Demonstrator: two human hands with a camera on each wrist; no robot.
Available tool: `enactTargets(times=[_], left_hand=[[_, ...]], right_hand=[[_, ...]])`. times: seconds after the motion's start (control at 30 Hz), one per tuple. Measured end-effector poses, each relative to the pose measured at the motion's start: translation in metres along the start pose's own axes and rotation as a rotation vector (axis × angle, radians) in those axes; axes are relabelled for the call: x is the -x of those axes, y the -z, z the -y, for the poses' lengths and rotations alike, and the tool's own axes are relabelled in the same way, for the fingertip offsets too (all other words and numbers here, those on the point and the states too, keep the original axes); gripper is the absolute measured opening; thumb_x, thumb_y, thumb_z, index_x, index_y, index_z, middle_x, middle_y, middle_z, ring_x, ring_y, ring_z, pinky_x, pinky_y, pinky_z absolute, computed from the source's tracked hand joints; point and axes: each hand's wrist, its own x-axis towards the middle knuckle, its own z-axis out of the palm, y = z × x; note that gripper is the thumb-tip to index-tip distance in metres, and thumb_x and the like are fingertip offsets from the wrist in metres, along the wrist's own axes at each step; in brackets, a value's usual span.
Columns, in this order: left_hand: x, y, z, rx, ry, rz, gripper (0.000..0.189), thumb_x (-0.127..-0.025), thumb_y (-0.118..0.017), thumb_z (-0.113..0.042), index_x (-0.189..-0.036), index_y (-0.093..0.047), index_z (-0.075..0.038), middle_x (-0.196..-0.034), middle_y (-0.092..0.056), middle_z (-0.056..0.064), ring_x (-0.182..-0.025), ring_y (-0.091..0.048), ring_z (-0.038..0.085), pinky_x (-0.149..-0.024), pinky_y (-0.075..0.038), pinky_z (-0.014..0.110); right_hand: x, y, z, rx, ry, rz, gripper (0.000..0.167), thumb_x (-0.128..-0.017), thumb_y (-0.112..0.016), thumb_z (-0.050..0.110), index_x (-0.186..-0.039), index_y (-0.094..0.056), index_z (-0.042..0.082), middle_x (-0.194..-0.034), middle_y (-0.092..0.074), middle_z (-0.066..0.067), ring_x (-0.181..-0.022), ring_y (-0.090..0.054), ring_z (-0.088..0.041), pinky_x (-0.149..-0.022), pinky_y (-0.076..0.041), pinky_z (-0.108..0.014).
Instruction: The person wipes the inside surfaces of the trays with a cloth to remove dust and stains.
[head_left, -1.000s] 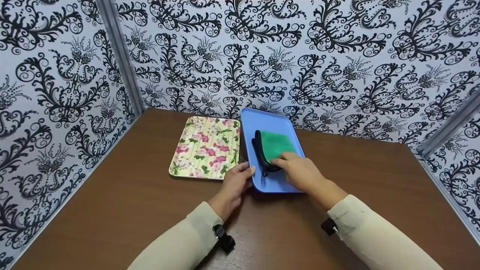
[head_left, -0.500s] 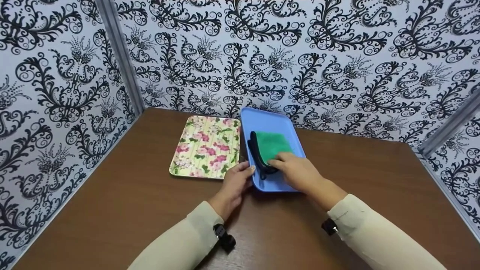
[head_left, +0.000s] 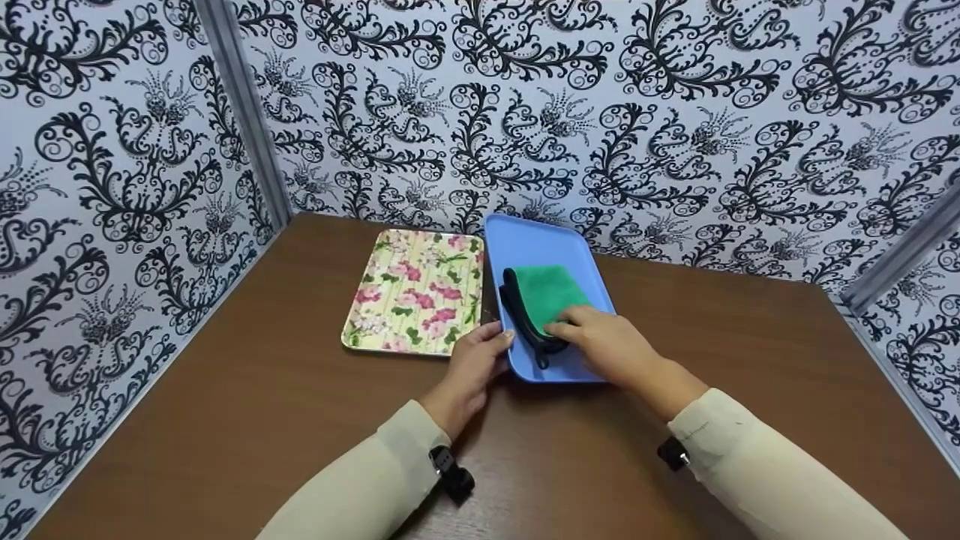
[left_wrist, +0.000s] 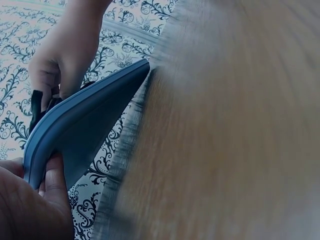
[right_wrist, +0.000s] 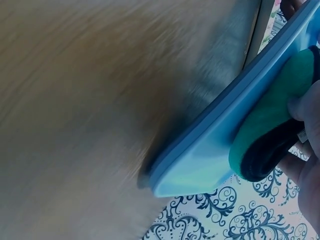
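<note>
A blue rectangular tray [head_left: 536, 240] lies at an angle on the table, its near end held up a little. My left hand [head_left: 474, 367] grips its left rim, thumb above and fingers against the underside [left_wrist: 92, 132]. On the tray is a folded green cloth [head_left: 547, 289] with a black border. My right hand [head_left: 611, 345] pinches the near right part of that cloth; the right wrist view shows the thumb on the green face and fingers behind the black edge [right_wrist: 267, 152].
A floral tray [head_left: 416, 300], cream with pink flowers, lies left of the blue one, nearly against it. Both rest on a brown wooden table [head_left: 262, 397]. Patterned walls [head_left: 480, 112] stand behind and at the sides. Each wrist carries a black strap with a small device.
The right hand has slid the cloth slightly left across the tray, then a little toward me, where its black corner now droops lower. The left hand keeps its grip on the tray's rim.
</note>
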Motion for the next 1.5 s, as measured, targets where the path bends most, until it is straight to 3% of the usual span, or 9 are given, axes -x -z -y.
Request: enactTargets(times=[0.2, 0.6, 1.2, 1.5], left_hand=[[0.0, -0.001, -0.002, -0.004, -0.004, 0.0, 0.044, -0.1, -0.064, -0.009, -0.14, -0.057, 0.01, -0.099, -0.07, 0.005, -0.085, -0.067, 0.011, -0.078, -0.059, 0.027], [0.001, 0.0, -0.002, -0.015, 0.004, -0.002, 0.046, -0.1, -0.064, -0.009, -0.141, -0.055, 0.01, -0.11, -0.072, 0.013, -0.088, -0.068, 0.011, -0.082, -0.06, 0.029], [0.0, -0.001, -0.003, 0.008, 0.011, -0.003, 0.043, -0.102, -0.062, -0.01, -0.14, -0.057, 0.009, -0.106, -0.072, 0.008, -0.09, -0.066, 0.011, -0.081, -0.057, 0.027], [0.0, -0.001, -0.003, 0.025, 0.004, 0.002, 0.04, -0.101, -0.062, -0.008, -0.136, -0.059, 0.01, -0.1, -0.072, 0.005, -0.086, -0.067, 0.01, -0.078, -0.058, 0.026]], right_hand=[[0.002, 0.002, -0.005, -0.011, -0.004, 0.002, 0.04, -0.092, -0.066, -0.004, -0.12, -0.076, 0.022, -0.111, -0.069, -0.004, -0.102, -0.069, -0.023, -0.085, -0.06, -0.04], [0.009, -0.002, -0.017, -0.007, -0.073, 0.042, 0.045, -0.087, -0.068, -0.009, -0.119, -0.077, 0.021, -0.115, -0.069, -0.007, -0.104, -0.069, -0.028, -0.088, -0.06, -0.045], [0.022, 0.004, -0.037, 0.028, -0.101, 0.025, 0.047, -0.078, -0.071, -0.011, -0.114, -0.078, 0.018, -0.11, -0.068, -0.008, -0.098, -0.067, -0.031, -0.085, -0.059, -0.048], [0.029, 0.017, -0.047, 0.048, -0.111, 0.042, 0.042, -0.083, -0.067, -0.013, -0.112, -0.079, 0.015, -0.109, -0.068, -0.011, -0.102, -0.067, -0.032, -0.089, -0.058, -0.05]])
